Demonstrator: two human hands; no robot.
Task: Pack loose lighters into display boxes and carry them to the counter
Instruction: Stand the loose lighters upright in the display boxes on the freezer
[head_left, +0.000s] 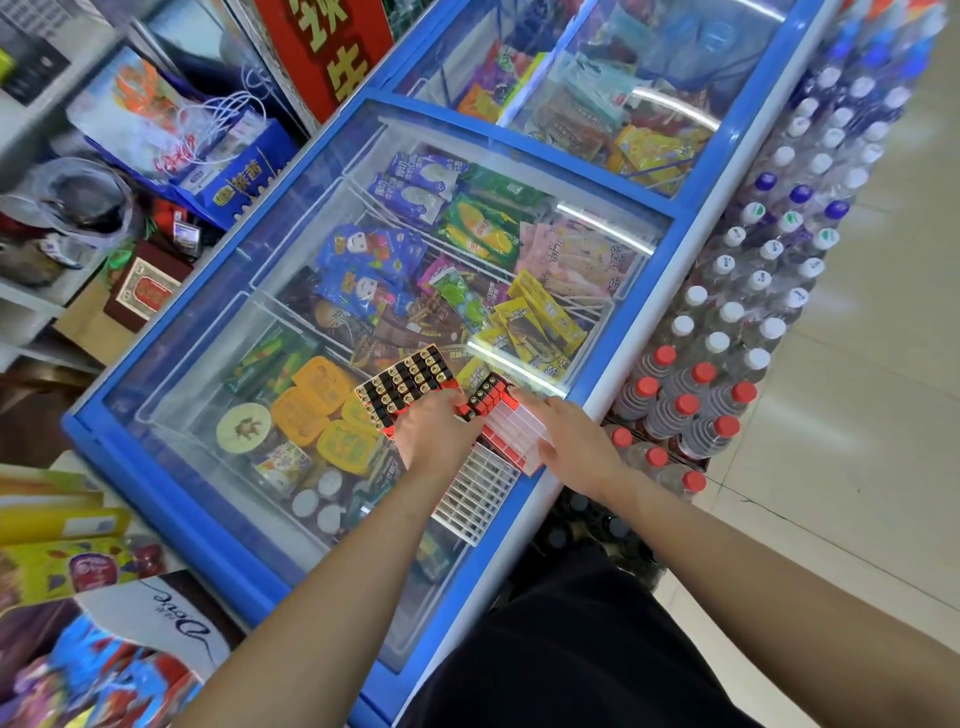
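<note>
Two red display boxes lie side by side on the glass lid of a blue chest freezer (639, 332). The left lighter box (410, 376) is full of black-topped lighters. My left hand (436, 434) grips its near right corner, fingers curled over the edge. The right lighter box (506, 421) holds a few lighters at its far end, and its other white slots are bare. My right hand (569, 447) holds this box along its right side, fingers over the rim. An empty white divider grid (478, 493) lies on the glass just below both hands.
Ice creams fill the freezer under the glass. Packs of water bottles (769, 270) with white and red caps are stacked along the freezer's right side, beside a tiled floor. Gift boxes and bags (208, 156) crowd the left. Snack cartons (62, 525) sit at the near left.
</note>
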